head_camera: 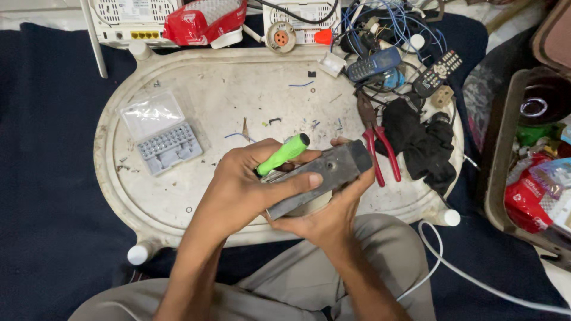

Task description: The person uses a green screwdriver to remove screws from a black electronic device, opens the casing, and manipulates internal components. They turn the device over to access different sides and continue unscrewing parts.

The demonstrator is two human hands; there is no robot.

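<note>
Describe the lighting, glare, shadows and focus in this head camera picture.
Head view: even, soft light and only faint shadows on the oval white plastic tray; slight glare on the clear plastic lid of the grey bit case; left hand, right hand and dark grey rectangular block are sharp, without motion blur.

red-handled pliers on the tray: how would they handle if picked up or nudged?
The red-handled metal pliers would probably feel stiff and fairly heavy for their size. They lie flat on the white oval plastic tray, so they should slide rather than roll. The handles are splayed, so the joint may swing when lifted.
</note>
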